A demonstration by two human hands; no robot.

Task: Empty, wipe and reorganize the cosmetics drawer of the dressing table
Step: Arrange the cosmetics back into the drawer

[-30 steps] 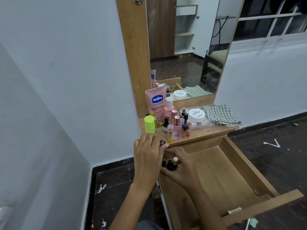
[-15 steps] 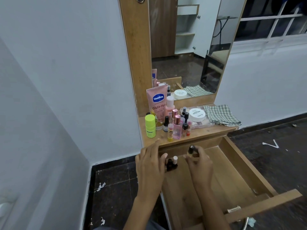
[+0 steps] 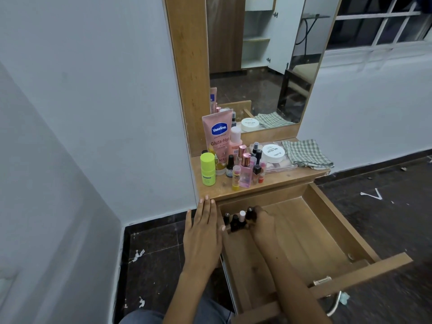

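pink vaseline tube (image 3: 216, 136), lime-green bottle (image 3: 207, 169), green-and-white checked cloth (image 3: 306, 154), white jar lid (image 3: 273, 152)

The drawer (image 3: 311, 232) stands pulled open. At its back left corner stand small nail polish bottles (image 3: 236, 219); the right hand (image 3: 263, 222) holds a dark one (image 3: 249, 212) there. The left hand (image 3: 204, 226) lies flat over the drawer's left edge.

You had a matt wood-grain drawer (image 3: 301, 232) and tabletop (image 3: 275, 180), a glossy plastic tube (image 3: 216, 139), a checked woven cloth (image 3: 306, 154), shiny dark bottles (image 3: 235, 222), and a smooth mirror (image 3: 261, 66).
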